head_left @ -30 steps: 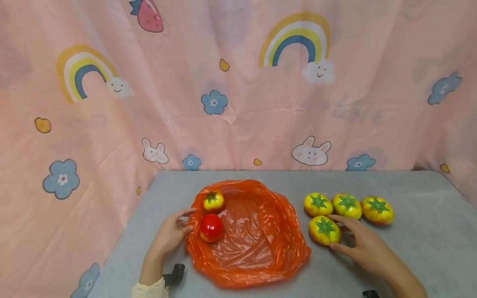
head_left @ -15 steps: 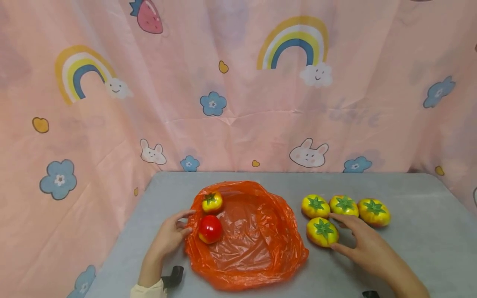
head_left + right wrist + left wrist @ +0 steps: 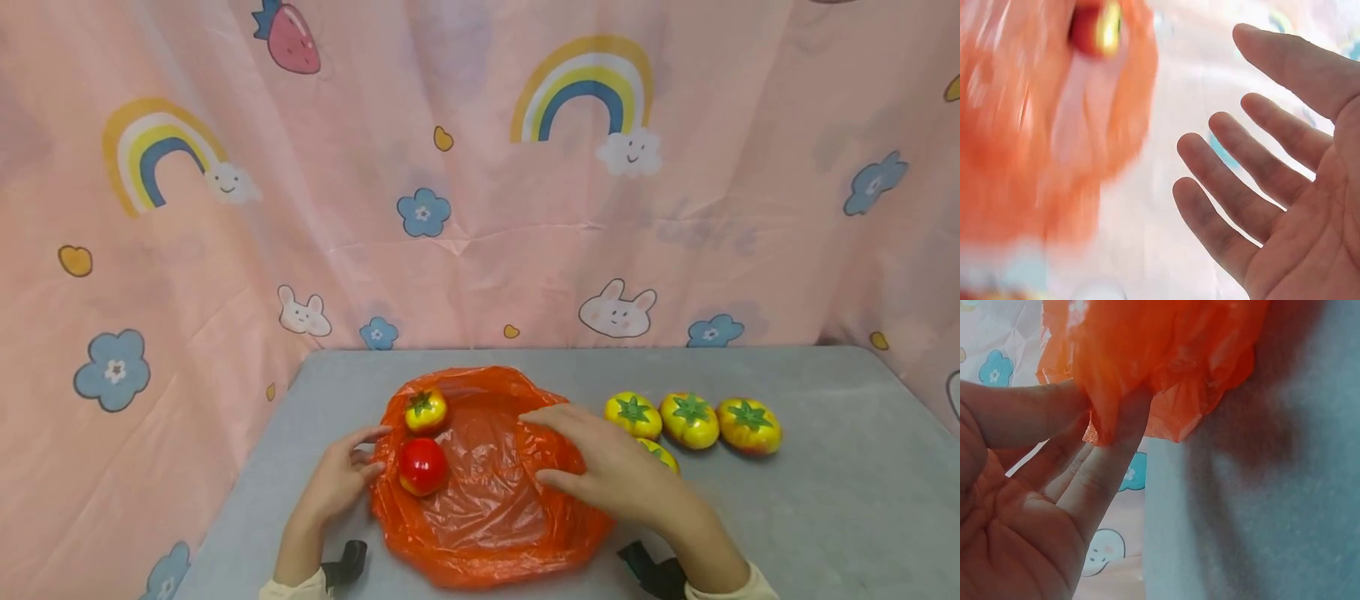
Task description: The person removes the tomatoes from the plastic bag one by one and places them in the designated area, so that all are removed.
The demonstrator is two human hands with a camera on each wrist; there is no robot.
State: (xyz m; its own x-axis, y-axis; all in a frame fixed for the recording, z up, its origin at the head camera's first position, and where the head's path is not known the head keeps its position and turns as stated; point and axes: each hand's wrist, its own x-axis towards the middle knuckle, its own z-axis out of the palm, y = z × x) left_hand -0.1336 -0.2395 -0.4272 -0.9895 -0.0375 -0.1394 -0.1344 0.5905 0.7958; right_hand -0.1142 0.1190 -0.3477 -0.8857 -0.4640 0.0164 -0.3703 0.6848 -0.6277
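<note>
An orange plastic bag (image 3: 487, 500) lies spread with its mouth open on the table. Inside, at its left, are a shiny red round fruit (image 3: 422, 466) and a yellow-red fruit (image 3: 425, 410) with a green leafy top. My left hand (image 3: 341, 475) pinches the bag's left rim between thumb and fingers, as the left wrist view shows. Over the bag's right side is my right hand (image 3: 622, 467), holding nothing, its fingers spread in the right wrist view. Behind it, a yellow fruit with a green star-shaped top (image 3: 660, 455) is mostly hidden.
Several more yellow fruits with green star-shaped tops, such as the rightmost fruit (image 3: 750, 427), sit in a row right of the bag on the grey table (image 3: 840, 500). A pink patterned curtain (image 3: 360, 167) hangs behind. Black wrist mounts (image 3: 351, 560) show by both forearms.
My right hand has left the front yellow fruit and moved left, over the bag's right side. That fruit stays on the table. My left hand keeps its place at the rim.
</note>
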